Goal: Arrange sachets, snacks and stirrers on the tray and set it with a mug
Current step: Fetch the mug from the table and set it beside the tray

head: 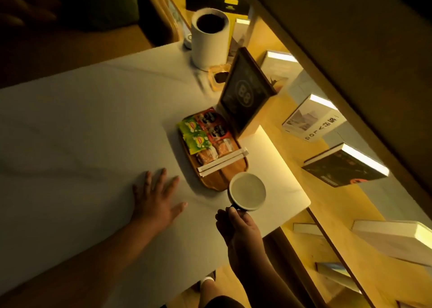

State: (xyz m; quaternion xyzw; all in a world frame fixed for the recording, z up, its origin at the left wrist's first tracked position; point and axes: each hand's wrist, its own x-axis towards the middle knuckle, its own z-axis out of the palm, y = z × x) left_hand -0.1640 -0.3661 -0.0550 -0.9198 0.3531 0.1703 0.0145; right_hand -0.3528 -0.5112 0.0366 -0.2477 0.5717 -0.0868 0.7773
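A wooden tray (216, 179) lies on the white table (81, 132). On it are two green tea sachets (194, 134), red coffee sachets (214, 125), two wrapped snacks (216, 150) and two paper-wrapped stirrers (222, 161) laid across. My right hand (238, 226) grips the handle of a mug (247, 191) with a white inside and dark outside, at the tray's near end. I cannot tell whether the mug touches the tray or table. My left hand (156, 195) lies flat on the table, fingers spread, left of the tray.
A dark framed sign (245, 92) stands right behind the tray. A white cylinder (210, 39) and a small glass dish (218, 76) stand further back. Books (346, 165) stand on the lit shelf to the right, beyond the table's edge.
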